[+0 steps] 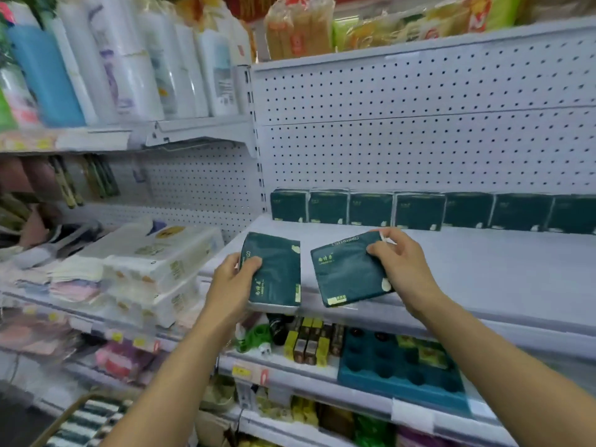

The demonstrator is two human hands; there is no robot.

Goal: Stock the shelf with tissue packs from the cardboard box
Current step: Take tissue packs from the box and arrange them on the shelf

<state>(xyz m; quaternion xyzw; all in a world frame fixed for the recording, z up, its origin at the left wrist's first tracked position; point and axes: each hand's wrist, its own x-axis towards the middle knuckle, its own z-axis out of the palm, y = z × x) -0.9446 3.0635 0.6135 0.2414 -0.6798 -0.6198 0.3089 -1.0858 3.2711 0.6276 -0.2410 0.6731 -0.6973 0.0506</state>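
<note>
Two bare forearms are seen entering from the lower edge of the view, each ending in a bare hand: the left hand (233, 279) and the right hand (407, 266). No sleeves are shown anywhere along the visible arms. The fingernails are kept short and unpainted. Nothing is worn on the wrists or the visible fingers.

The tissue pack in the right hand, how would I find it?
Find the white shelf with dark green packs standing along its pegboard back. At its front edge, two hands each hold a pack. Yours is the tilted one pinched by the right hand.
</note>
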